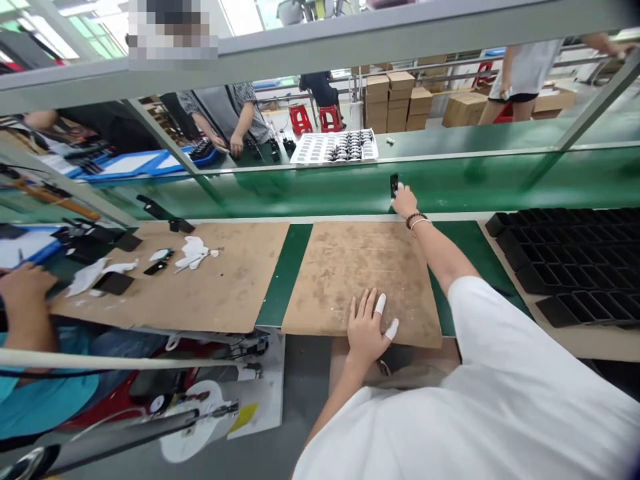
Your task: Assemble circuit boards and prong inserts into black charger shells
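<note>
My left hand lies flat near the front edge of a stained cardboard sheet, fingers spread, with white covers on the thumb and index finger. Stretched far forward, my right hand grips a small black part over the green conveyor belt. The part is held upright; its exact kind does not show. A bead bracelet circles my right wrist. To the right, rows of black open boxes stand on cardboard.
A metal frame bar crosses above the belt. A co-worker's hand is at the left, near black parts and white cloths on another cardboard sheet. Across the belt, a white tray stands near another co-worker.
</note>
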A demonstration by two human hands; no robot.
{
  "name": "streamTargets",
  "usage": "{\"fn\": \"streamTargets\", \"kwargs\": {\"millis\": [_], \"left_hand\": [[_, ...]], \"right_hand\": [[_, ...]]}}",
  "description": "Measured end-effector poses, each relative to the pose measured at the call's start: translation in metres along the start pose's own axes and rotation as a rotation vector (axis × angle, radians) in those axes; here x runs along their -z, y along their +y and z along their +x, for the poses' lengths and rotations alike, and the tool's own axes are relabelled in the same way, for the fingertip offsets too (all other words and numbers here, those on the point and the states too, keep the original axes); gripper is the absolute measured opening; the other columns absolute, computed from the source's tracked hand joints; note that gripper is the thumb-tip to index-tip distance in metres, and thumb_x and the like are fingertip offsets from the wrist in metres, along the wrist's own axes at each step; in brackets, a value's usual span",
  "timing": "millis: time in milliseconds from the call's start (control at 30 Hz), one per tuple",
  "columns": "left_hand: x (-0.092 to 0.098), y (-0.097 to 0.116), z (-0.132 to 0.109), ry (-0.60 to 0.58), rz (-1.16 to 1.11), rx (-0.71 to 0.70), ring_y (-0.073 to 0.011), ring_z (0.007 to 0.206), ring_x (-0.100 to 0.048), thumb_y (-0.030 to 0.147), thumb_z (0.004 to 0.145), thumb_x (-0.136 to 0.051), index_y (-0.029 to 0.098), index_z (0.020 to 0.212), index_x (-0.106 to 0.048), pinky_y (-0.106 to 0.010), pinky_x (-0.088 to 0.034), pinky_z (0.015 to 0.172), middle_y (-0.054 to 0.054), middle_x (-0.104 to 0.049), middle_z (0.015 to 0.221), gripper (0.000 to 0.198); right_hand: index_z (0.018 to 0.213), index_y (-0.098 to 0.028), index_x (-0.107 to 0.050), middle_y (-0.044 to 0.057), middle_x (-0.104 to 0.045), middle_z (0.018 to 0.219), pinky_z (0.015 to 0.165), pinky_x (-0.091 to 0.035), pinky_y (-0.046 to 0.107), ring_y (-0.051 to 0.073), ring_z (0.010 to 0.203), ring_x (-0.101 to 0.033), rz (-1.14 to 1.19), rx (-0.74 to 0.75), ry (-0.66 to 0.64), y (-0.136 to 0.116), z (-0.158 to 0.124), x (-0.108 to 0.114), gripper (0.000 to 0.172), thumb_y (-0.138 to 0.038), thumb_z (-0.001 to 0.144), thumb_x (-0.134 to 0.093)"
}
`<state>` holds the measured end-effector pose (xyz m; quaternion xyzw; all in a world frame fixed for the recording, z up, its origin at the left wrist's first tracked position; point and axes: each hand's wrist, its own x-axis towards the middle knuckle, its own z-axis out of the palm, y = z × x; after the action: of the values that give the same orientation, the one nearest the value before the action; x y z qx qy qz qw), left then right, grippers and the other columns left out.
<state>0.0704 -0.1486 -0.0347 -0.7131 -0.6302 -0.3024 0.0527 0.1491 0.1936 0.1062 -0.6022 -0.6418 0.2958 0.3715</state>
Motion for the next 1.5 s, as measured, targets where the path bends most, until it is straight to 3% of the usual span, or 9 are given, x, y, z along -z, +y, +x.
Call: {"fn": "streamTargets", "kwargs": {"millis": [167, 333, 467, 567, 667, 767, 1033, 1367, 1500], "left_hand": [[0.001, -0.001, 0.002, -0.019, 0.011, 0.007, -0.0348, 0.145, -0.055, 0.043, 0.098, -0.057, 0.019, 0.147, -0.055, -0.061, -0.040, 0.122, -0.015, -0.056, 0.155, 0.055], [0.007, 0.001, 0.004, -0.131, -0.017, 0.032, -0.0354, 0.149, -0.049, 0.045, 0.100, -0.052, 0.016, 0.149, -0.053, -0.064, -0.036, 0.124, -0.016, -0.052, 0.159, 0.057], [0.019, 0.000, 0.008, -0.252, -0.047, 0.026, -0.0400, 0.155, -0.039, 0.054, 0.097, -0.058, 0.014, 0.155, -0.045, -0.070, -0.027, 0.126, -0.020, -0.041, 0.165, 0.072], [0.035, -0.006, 0.006, -0.343, -0.105, -0.073, -0.0425, 0.158, -0.033, 0.058, 0.091, -0.066, 0.014, 0.156, -0.043, -0.075, -0.020, 0.126, -0.022, -0.039, 0.166, 0.082], [0.048, -0.012, -0.006, -0.344, -0.152, -0.224, -0.0378, 0.154, -0.042, 0.043, 0.096, -0.065, 0.018, 0.149, -0.051, -0.075, -0.014, 0.127, -0.018, -0.056, 0.155, 0.061], [0.050, -0.016, -0.026, -0.252, -0.150, -0.289, -0.0315, 0.144, -0.056, 0.019, 0.100, -0.053, 0.020, 0.142, -0.059, -0.070, -0.022, 0.128, -0.015, -0.067, 0.145, 0.043], [0.024, -0.007, -0.032, -0.152, -0.201, -0.162, -0.0230, 0.138, -0.063, 0.001, 0.093, -0.039, 0.023, 0.137, -0.065, -0.053, -0.049, 0.118, -0.009, -0.072, 0.138, 0.056], [0.011, 0.010, -0.019, -0.189, -0.166, -0.144, -0.0276, 0.147, -0.053, 0.020, 0.097, -0.052, 0.020, 0.147, -0.056, -0.050, -0.043, 0.120, -0.011, -0.061, 0.151, 0.050], [0.013, 0.006, -0.018, -0.248, -0.156, -0.173, -0.0261, 0.149, -0.051, 0.010, 0.094, -0.047, 0.020, 0.148, -0.055, -0.048, -0.043, 0.119, -0.011, -0.061, 0.152, 0.056]], "right_hand": [[0.135, -0.016, -0.060, 0.012, -0.060, 0.139, 0.103, -0.055, 0.048, 0.024, 0.119, -0.065, -0.054, -0.057, -0.033, 0.005, 0.003, -0.009, 0.043, -0.040, 0.100, -0.064], [0.130, -0.011, -0.062, 0.010, -0.062, 0.131, 0.096, -0.059, 0.038, 0.017, 0.105, -0.069, 0.002, 0.067, -0.109, 0.007, -0.024, 0.009, 0.043, -0.043, 0.102, -0.058], [0.113, -0.010, -0.074, 0.004, -0.073, 0.107, 0.098, -0.053, 0.033, 0.014, 0.090, -0.068, 0.069, 0.189, -0.254, 0.034, -0.101, 0.046, 0.034, -0.030, 0.086, -0.079], [0.110, -0.019, -0.079, 0.006, -0.078, 0.107, 0.088, -0.058, 0.037, 0.020, 0.084, -0.071, 0.124, 0.235, -0.413, 0.065, -0.180, 0.074, 0.038, -0.024, 0.072, -0.086], [0.104, -0.025, -0.081, 0.006, -0.080, 0.103, 0.086, -0.059, 0.043, 0.024, 0.088, -0.073, 0.262, 0.157, -0.256, 0.096, -0.246, 0.085, 0.028, -0.034, 0.078, -0.078], [0.087, -0.024, -0.081, 0.005, -0.080, 0.091, 0.085, -0.058, 0.045, 0.025, 0.086, -0.073, 0.368, 0.035, -0.054, 0.120, -0.279, 0.079, 0.018, -0.037, 0.076, -0.076], [0.089, -0.024, -0.075, 0.001, -0.072, 0.075, 0.072, -0.057, 0.040, 0.020, 0.068, -0.066, 0.544, -0.074, 0.198, 0.133, -0.270, 0.067, 0.019, -0.037, 0.077, -0.073], [0.086, -0.024, -0.075, 0.001, -0.071, 0.074, 0.069, -0.053, 0.037, 0.018, 0.065, -0.062, 0.647, -0.084, 0.286, 0.132, -0.273, 0.071, 0.016, -0.034, 0.073, -0.074], [0.085, -0.023, -0.075, -0.001, -0.069, 0.071, 0.067, -0.051, 0.035, 0.017, 0.063, -0.060, 0.707, -0.096, 0.296, 0.134, -0.271, 0.072, 0.016, -0.032, 0.072, -0.075]]}}
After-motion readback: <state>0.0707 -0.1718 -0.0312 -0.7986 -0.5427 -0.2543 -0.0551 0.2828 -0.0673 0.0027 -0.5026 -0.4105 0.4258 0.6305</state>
